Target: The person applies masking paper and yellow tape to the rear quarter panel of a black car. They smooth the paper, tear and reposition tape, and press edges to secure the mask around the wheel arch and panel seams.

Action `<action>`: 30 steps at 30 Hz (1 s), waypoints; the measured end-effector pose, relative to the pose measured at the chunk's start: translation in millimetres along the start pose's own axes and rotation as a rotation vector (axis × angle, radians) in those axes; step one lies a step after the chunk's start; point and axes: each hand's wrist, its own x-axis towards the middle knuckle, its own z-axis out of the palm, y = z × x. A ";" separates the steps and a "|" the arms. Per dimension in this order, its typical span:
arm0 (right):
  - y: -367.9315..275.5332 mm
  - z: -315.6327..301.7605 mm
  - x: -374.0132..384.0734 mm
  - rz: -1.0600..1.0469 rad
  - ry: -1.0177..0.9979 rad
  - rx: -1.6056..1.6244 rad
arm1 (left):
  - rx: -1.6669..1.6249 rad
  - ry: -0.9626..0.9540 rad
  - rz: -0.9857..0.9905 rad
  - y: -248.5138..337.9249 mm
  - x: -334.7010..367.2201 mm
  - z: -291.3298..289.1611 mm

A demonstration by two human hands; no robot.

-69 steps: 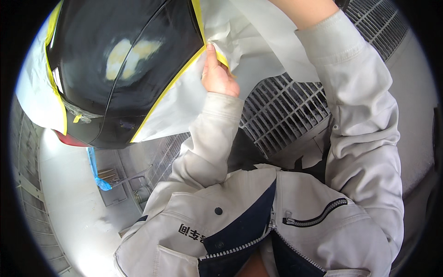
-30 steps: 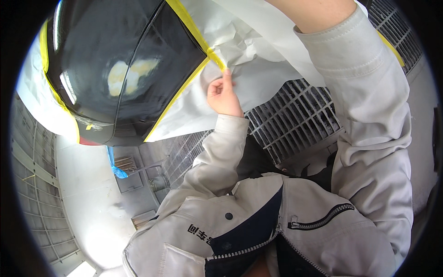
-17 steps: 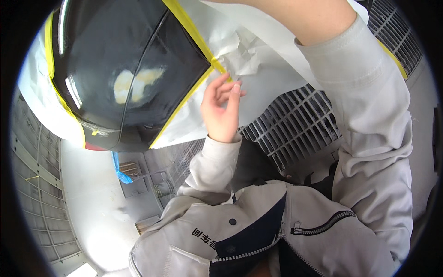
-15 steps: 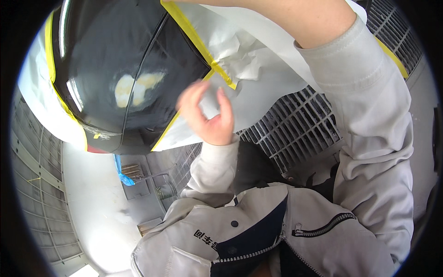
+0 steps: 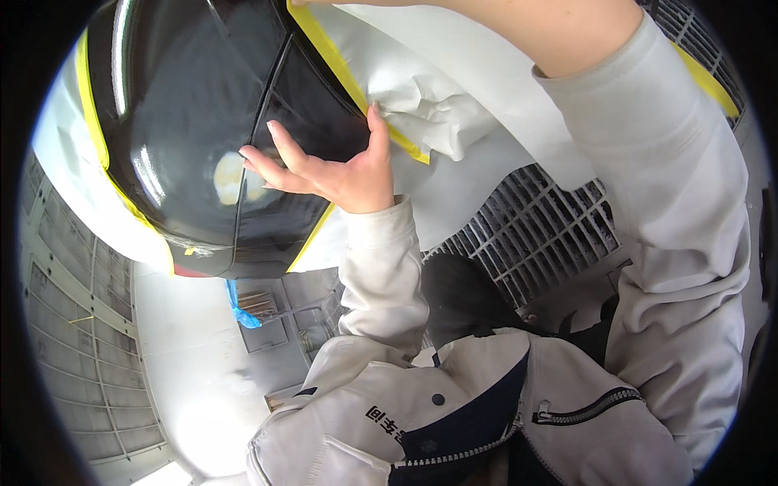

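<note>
A glossy black car body panel fills the upper left, with a seam running down it and a pale sanded patch beside the seam. Yellow masking tape edges the panel, joined to white masking paper. My left hand is spread over the panel, its thumb at the tape and its fingers reaching toward the patch; whether they touch the surface I cannot tell. My right forearm crosses the top right; the right hand lies mostly beyond the upper edge, with only a sliver of skin near the tape's upper end.
Crumpled masking paper bulges beside the tape's loose lower end. Below it is a metal floor grating. A blue strip hangs under the panel. More paper covers the left side, near a gridded wall.
My left hand has moved up and opened out, from curled fingers beside the panel to spread fingers over it with the thumb at the tape. The view has shifted slightly.
</note>
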 end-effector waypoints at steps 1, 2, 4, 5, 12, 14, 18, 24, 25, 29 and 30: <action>0.9 3.2 -1.0 0.005 -0.003 -0.003 | -0.002 0.013 0.012 -1.2 1.3 -0.9; 1.4 -0.2 -0.5 0.010 -0.007 -0.007 | -0.002 0.019 0.023 -3.1 3.3 -1.6; 21.6 39.7 -11.0 -0.163 0.386 0.084 | -0.005 0.036 0.042 -6.0 8.3 0.1; 23.9 45.0 -14.4 -0.214 0.512 0.105 | -0.007 0.044 0.050 -7.3 11.4 1.0; 35.5 54.1 -15.5 -0.219 0.522 0.161 | -0.013 0.071 0.099 -5.7 31.5 3.8; 38.9 46.3 -26.5 -0.237 0.494 0.143 | -0.024 0.082 0.111 -5.1 39.3 5.3; 47.6 33.9 -21.6 -0.314 0.410 0.209 | -0.055 0.122 0.137 -4.5 57.9 10.6; 40.1 53.9 -1.5 -0.224 0.501 0.023 | -0.023 0.079 0.137 0.5 79.1 4.6; 40.6 55.8 -1.5 -0.216 0.538 0.017 | -0.010 0.064 0.114 1.9 82.1 3.9; 41.9 66.1 0.3 -0.217 0.610 0.045 | -0.076 0.088 0.143 6.2 98.9 5.8; 41.8 67.0 1.6 -0.213 0.632 0.036 | -0.092 0.103 0.141 6.9 104.2 7.3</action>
